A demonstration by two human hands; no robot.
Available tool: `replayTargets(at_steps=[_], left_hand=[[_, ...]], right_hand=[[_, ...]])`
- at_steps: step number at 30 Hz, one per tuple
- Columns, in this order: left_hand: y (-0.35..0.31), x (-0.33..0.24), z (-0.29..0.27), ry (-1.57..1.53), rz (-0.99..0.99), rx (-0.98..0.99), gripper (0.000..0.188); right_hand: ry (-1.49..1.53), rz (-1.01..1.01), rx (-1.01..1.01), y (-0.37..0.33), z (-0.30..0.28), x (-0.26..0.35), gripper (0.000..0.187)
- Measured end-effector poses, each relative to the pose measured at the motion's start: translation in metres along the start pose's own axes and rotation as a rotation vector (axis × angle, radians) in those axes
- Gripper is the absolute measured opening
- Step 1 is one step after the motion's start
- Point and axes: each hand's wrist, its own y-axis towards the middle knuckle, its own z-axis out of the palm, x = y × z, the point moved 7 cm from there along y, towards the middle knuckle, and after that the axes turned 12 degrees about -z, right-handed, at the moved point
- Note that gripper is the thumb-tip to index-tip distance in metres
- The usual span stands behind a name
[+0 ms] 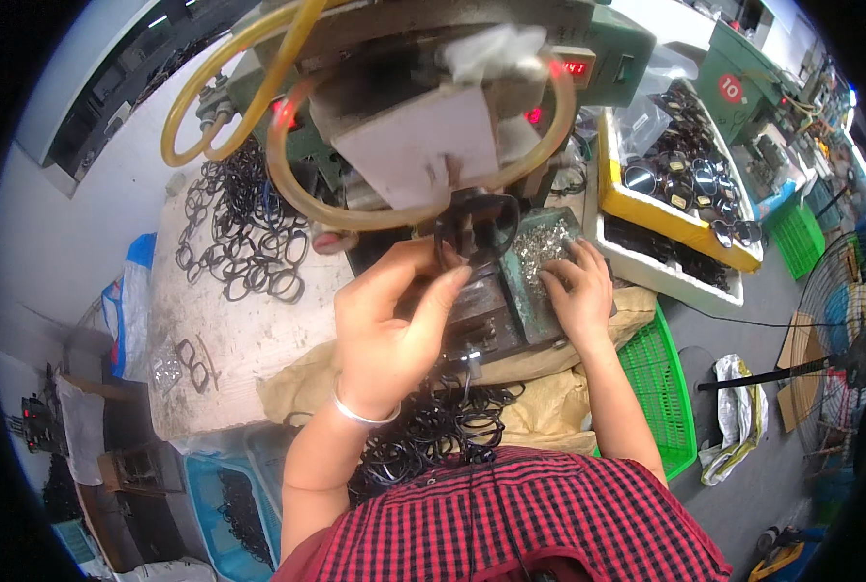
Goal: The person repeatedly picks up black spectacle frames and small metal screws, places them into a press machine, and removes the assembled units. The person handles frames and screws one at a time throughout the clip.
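My left hand (394,315), with a white bracelet at its wrist, pinches a dark eyeglass frame (511,228) between thumb and fingers. The frame is up against the front of a machine (355,92), under its white plate (423,145); its far part is blurred. To the right, my right hand (583,296) rests at the edge of a green tray (525,308). Small shiny metal pieces (542,250) lie in that tray. The thumb and fingers of this hand are apart, bent over the pieces, and I see nothing held in them.
Many dark frames (249,242) pile up on the table (220,349) at left, more (433,427) in my lap. Yellowish hoses (292,204) loop before the machine. At right stand a yellow-and-white box (666,228) of sunglasses, a green basket (671,388) and a fan (845,359).
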Motion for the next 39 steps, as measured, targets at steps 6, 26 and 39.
replayTargets(at_steps=[6, 26, 39], left_hand=[[0.000, -0.003, 0.000, 0.043, -0.035, 0.025, 0.015], [0.045, 0.162, -0.182, 1.096, -0.045, -0.481, 0.011], [0.052, 0.155, -0.183, 1.323, 0.161, -0.161, 0.010]], right_hand=[[0.068, -0.107, -0.084, 0.030, 0.007, 0.023, 0.012], [0.956, 0.527, -0.453, -0.020, 0.032, -0.038, 0.019], [0.493, 0.195, -0.189, -0.015, -0.049, 0.018, 0.015]])
